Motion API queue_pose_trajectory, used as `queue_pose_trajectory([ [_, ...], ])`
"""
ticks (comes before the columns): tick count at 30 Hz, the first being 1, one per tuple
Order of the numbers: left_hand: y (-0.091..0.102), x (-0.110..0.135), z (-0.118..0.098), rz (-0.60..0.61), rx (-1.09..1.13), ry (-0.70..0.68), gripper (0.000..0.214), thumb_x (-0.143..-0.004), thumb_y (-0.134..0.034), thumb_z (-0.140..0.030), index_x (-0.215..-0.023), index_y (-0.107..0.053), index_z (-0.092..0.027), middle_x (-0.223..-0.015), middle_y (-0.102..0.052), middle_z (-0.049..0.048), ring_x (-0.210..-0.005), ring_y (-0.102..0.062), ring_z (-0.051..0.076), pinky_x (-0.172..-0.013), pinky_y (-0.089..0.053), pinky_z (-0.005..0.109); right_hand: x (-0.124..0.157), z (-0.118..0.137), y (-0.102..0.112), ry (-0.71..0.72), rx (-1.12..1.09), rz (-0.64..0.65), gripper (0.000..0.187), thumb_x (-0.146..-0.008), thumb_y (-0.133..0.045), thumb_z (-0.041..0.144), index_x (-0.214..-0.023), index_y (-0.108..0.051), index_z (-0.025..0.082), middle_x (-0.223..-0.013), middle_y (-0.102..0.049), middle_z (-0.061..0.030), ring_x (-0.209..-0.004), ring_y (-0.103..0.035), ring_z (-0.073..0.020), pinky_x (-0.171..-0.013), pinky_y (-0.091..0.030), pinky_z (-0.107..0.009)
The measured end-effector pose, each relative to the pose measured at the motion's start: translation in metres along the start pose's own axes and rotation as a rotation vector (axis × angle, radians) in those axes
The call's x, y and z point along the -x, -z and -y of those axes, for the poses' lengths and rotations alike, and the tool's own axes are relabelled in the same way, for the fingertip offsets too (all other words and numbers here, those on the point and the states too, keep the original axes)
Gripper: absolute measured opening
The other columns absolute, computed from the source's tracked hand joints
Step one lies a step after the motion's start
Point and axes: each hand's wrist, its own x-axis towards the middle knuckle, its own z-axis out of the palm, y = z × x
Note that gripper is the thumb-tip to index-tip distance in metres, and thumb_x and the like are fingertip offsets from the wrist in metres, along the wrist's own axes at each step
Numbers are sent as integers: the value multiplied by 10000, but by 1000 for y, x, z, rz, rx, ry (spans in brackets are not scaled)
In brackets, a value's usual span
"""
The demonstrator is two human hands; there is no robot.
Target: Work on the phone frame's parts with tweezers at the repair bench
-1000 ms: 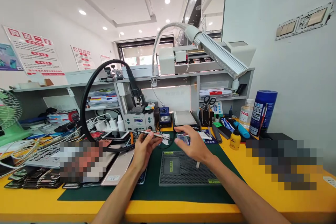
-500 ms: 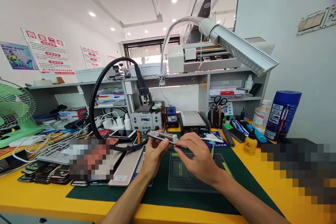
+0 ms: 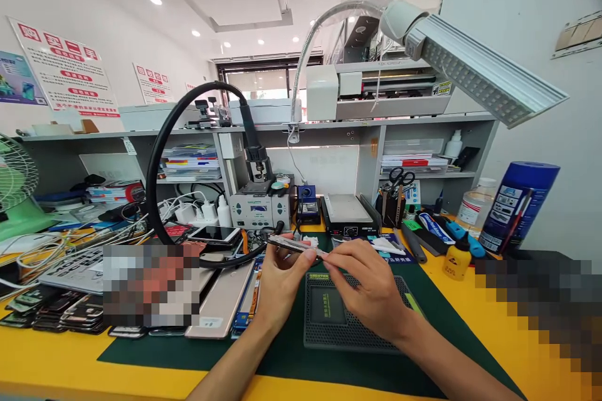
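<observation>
My left hand point(image 3: 281, 282) is closed around a thin phone point(image 3: 294, 245), held edge-on and nearly level above the dark green mat point(image 3: 197, 348). My right hand point(image 3: 371, 288) is beside it, its fingertips pinched against the phone's right end. What, if anything, those fingertips hold is too small to make out. Both hands hover over a grey ribbed work pad point(image 3: 329, 316) lying on the mat.
A hot-air station point(image 3: 258, 208) with a looping black hose point(image 3: 157, 163), a small blue station point(image 3: 308, 203) and a heating plate point(image 3: 348, 212) stand behind. Phones point(image 3: 221, 297) and cables lie left. A yellow bottle point(image 3: 455, 258), blue canister point(image 3: 517, 207) and lamp point(image 3: 480, 72) are right.
My right hand came in from the right and closed its fingertips on the phone's end. The view shifted, and the hands now sit a little lower and further right.
</observation>
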Motion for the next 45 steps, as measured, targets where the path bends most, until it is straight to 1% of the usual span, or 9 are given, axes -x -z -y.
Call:
queue_pose_trajectory([
  [6,-5,4,-3,25,-45,-27,561,-734,-866,-369,-1127,-485,-248,-1044,-729,67,-937,-739,242,-881,-578,378,3,-1,-4,-30,47,10,196,-950,-630,131,-1117,-668,226,-934,-718,-75,-861,-672,-245,-750,-531,-389],
  [13,1,4,-13,211,-121,-120,834,-708,-813,-609,-1362,-454,-235,-1380,-593,160,-1279,-585,328,-1105,-449,453,2,-23,6,0,124,-56,214,-943,-649,116,-1117,-707,226,-975,-703,-91,-875,-679,-252,-762,-544,-398],
  [17,21,-1,-42,226,-347,-92,547,-874,-584,-663,-1088,-674,-168,-1062,-727,125,-1038,-677,321,-881,-534,410,4,-34,12,91,173,-34,224,-940,-658,125,-1134,-723,217,-1029,-691,-119,-881,-684,-257,-708,-557,-376],
  [20,39,-3,-77,209,-615,-41,419,-681,-852,-518,-901,-729,-183,-850,-728,90,-789,-668,289,-661,-474,318,6,-30,9,184,195,37,222,-948,-640,119,-1131,-725,211,-1011,-706,-125,-890,-685,-264,-728,-567,-387],
  [26,44,-3,-123,299,-1003,48,700,-452,-946,-482,-1056,-733,-198,-966,-752,141,-767,-693,333,-537,-417,302,6,-9,-3,314,184,125,199,-948,-605,57,-1075,-715,163,-923,-702,-132,-860,-665,-251,-728,-545,-392],
  [30,26,0,-119,484,-1234,118,624,-470,-911,-515,-979,-717,-211,-801,-740,87,-639,-664,301,-488,-379,305,11,-2,-10,358,155,171,180,-939,-596,33,-1029,-710,139,-889,-692,-131,-828,-652,-247,-710,-531,-389],
  [35,16,-3,-120,633,-1469,239,752,-548,-837,-620,-1135,-652,-189,-979,-744,95,-765,-695,302,-514,-417,302,15,0,-13,298,116,225,192,-975,-566,83,-1115,-684,142,-1005,-691,-152,-937,-648,-275,-780,-555,-430],
  [39,28,-4,-119,552,-1718,294,809,-682,-774,-638,-1275,-566,-128,-1067,-717,151,-908,-693,333,-653,-513,360,13,-2,-12,160,95,286,359,-982,-587,178,-1339,-579,139,-1216,-624,-195,-1151,-591,-345,-905,-556,-529],
  [45,43,-9,-94,424,-1994,393,366,-964,-618,-416,-1234,-612,-169,-1172,-670,89,-983,-678,227,-848,-577,433,16,-7,-10,-12,89,292,211,-971,-561,145,-1151,-671,161,-1177,-611,-168,-1130,-594,-342,-910,-566,-543],
])
